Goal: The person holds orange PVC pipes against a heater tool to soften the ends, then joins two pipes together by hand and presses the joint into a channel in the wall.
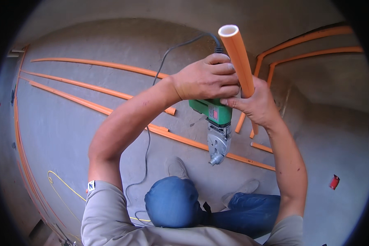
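A green pipe fusion welder (219, 112) with a silver heating head hangs head-down in front of me, over the floor. My left hand (209, 77) is closed around its upper end, where the dark cord comes out. An orange pipe (238, 55) with a white inside is held upright but tilted just to the right of the welder. My right hand (260, 102) is wrapped round this pipe, its thumb reaching across to the green casing. The pipe's lower end shows below that hand, beside my forearm. Parts of both hands' fingers are hidden.
Several long orange pipes (98, 106) lie across the grey floor. Others (307, 37) run along the right wall and bend downward. The welder's dark cord (148, 153) loops over the floor on the left. A yellow line (67, 185) lies lower left, a small red object (334, 182) far right.
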The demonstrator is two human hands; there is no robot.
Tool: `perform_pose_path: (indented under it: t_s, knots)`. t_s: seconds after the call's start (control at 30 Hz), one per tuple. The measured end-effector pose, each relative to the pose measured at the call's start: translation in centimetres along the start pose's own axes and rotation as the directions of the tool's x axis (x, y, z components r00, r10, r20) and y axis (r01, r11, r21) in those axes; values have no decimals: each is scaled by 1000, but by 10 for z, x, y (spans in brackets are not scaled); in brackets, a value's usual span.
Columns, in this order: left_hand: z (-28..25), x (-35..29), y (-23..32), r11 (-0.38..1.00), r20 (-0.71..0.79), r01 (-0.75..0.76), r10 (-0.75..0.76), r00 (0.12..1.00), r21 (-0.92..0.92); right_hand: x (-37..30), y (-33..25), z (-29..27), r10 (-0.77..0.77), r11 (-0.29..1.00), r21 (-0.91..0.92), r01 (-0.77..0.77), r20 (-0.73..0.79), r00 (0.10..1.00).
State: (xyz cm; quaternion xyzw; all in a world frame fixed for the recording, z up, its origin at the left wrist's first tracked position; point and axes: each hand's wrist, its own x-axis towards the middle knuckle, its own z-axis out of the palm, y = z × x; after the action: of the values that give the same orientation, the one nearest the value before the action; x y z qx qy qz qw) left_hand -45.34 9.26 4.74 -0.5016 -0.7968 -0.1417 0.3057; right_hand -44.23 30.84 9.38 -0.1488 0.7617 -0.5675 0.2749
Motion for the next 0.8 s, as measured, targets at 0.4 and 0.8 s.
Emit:
perform_pose_path:
  t_s: [0.4,0.8]
  knots:
    - [-30,30,-17,996,-33,-40,37,999,-75,-5,-28,19,-87,991,-122,60,-231,969]
    - [-127,-42,63,943,203,302,-271,941,-141,-15,-34,55,-529,745,-480,463,-2,849]
